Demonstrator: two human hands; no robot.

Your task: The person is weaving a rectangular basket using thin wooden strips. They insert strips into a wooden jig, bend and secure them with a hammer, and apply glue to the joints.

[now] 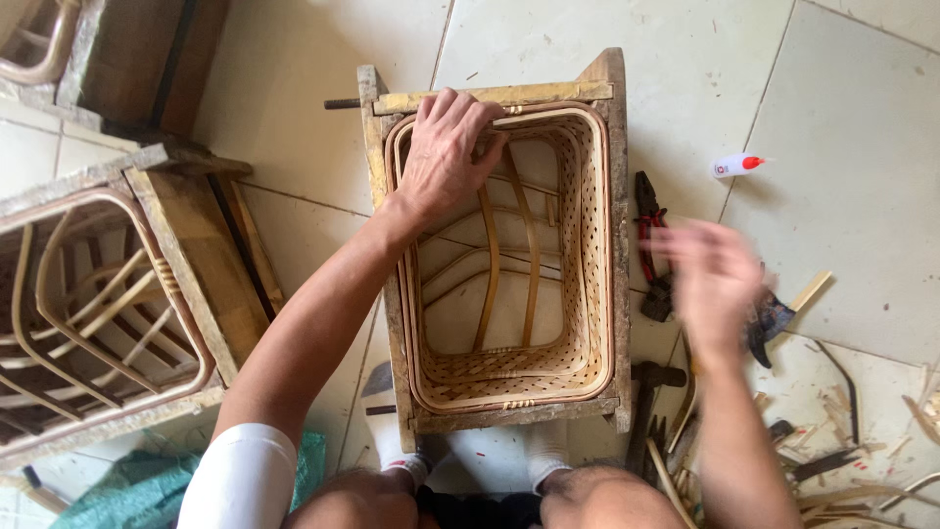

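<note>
A woven rattan basket frame [587, 294] sits inside a rough wooden mould [619, 196] on the tiled floor. My left hand [446, 147] presses down on the basket's far left rim, fingers spread over the cane. My right hand [715, 279] is blurred, hovering over the floor to the right of the mould, above red-handled pliers [648, 235] and a dark tool [769, 318]. Whether it holds anything I cannot make out.
A second wooden mould with a cane frame [98, 304] lies at the left. A small white glue bottle with a red cap [734, 165] lies at the right. A hammer [651, 387], cane offcuts and tools [832, 431] litter the lower right. My knees show at the bottom.
</note>
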